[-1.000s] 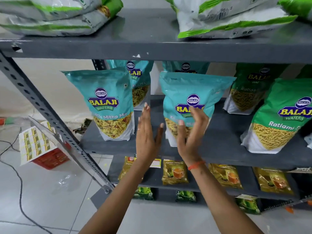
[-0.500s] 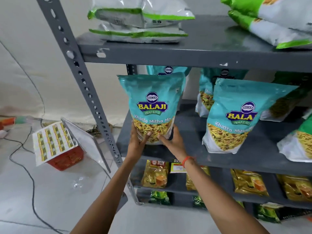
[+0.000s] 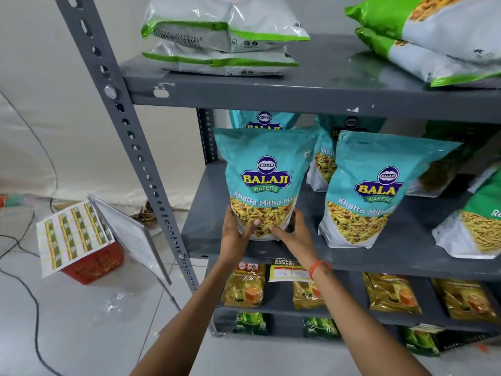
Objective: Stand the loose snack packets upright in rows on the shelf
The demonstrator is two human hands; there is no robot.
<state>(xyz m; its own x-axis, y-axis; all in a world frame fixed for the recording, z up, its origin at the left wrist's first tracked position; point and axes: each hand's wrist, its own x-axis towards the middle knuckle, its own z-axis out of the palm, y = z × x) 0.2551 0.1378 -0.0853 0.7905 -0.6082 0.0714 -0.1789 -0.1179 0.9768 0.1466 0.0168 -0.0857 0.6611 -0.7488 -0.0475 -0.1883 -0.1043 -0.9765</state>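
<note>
both hands on a teal balaji packet [image 3: 264, 180] at the left end of the middle shelf [image 3: 406, 256]

the left hand [image 3: 235, 237] and right hand [image 3: 294, 234] are cupped around the bottom corners of the packet, fingers curled behind it and thumbs pressed on the clear window in front, so it's gripped from both sides. it stands upright near the shelf's front edge, just right of the slotted upright post [image 3: 130, 137]. right of that packet stands a second teal packet [image 3: 371, 191], leaning a bit, with two more teal ones behind, then a green packet [image 3: 479, 226] at the far right. above that shelf, white and green bags [image 3: 225, 36] lie flat in stacks. below it are rows of yellow tea packs [image 3: 244, 286].
</note>
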